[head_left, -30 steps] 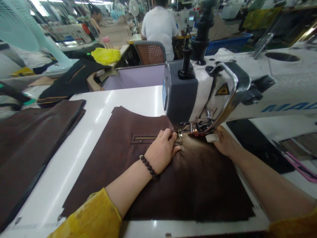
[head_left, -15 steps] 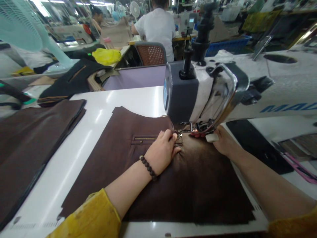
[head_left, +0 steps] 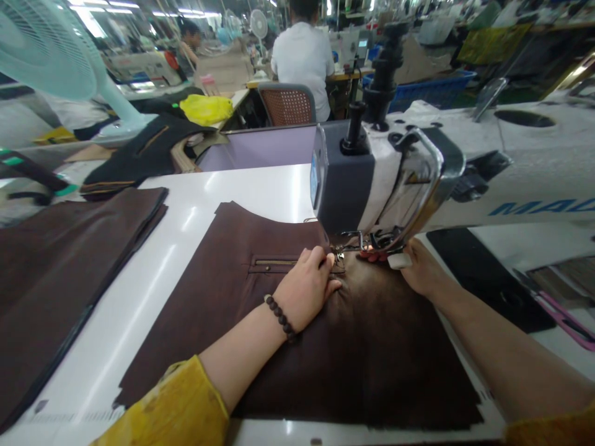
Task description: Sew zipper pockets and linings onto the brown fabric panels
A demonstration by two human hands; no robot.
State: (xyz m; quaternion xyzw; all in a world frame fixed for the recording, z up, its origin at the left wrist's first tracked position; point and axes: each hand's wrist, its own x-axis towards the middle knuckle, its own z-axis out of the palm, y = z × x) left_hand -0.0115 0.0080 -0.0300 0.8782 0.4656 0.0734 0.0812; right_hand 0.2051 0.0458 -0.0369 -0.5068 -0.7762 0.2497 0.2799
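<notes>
Two hands rest on one dark brown panel (head_left: 260,353), which lies flat at the middle of the white tabletop (head_left: 153,291) with its ragged near edge just inside the tabletop's near edge. A bare white strip runs between the panel's left edge and the stack of brown panels (head_left: 60,260) at the tabletop's left edge, and more bare surface extends to the far edge. On the right, the sewing machine (head_left: 465,167) overhangs the panel and closes off that side. The left hand (head_left: 307,291), wearing a bead bracelet (head_left: 280,316), lies palm down on the panel with its fingers bent. The fingertips press beside the end of the zipper (head_left: 274,262), just short of the presser foot (head_left: 341,254), and the hand grasps nothing. The right hand (head_left: 421,272) rests on the panel just right of the presser foot, forearm angled in from the near right corner. Its fingers are hidden behind the machine's metal guard (head_left: 427,186), so its grip cannot be determined. The needle is too small to make out, and the machine's arm is cut off at the right frame edge.
</notes>
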